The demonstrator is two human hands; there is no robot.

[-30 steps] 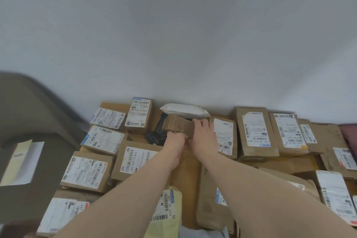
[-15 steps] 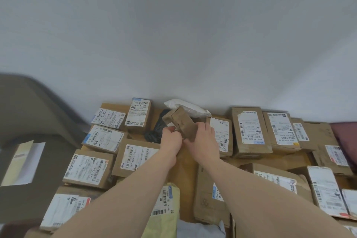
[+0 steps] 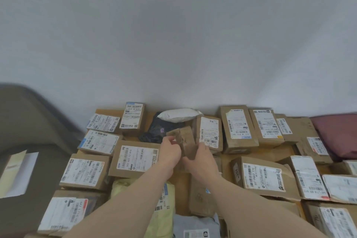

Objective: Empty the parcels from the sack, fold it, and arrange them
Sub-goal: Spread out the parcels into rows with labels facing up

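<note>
Head view, operator: you hold a small brown box (image 3: 183, 141) between both hands, lifted above the spread of parcels and tilted. Your left hand (image 3: 170, 153) pinches its near left edge with curled fingers; your right hand (image 3: 201, 160) wraps its lower right side from beneath.

Taking that small brown box as landmark: just beyond it lie a black bag (image 3: 156, 131) and, partly on that bag, a white padded mailer (image 3: 177, 115). Touching its right side stands a labelled carton (image 3: 209, 134). To its left lies a flat carton with a barcode label (image 3: 137, 158), with more labelled cartons further left. Below it, towards you, sit a yellow mailer (image 3: 164, 208) and a grey mailer (image 3: 195, 226). All cartons appear closed; contents cannot be seen.

Far right of the box shows a maroon cushion (image 3: 336, 133). Far left is a dark chair (image 3: 29, 121) with white paper (image 3: 19, 174) on it. Behind everything rises a plain white wall (image 3: 173, 35).
</note>
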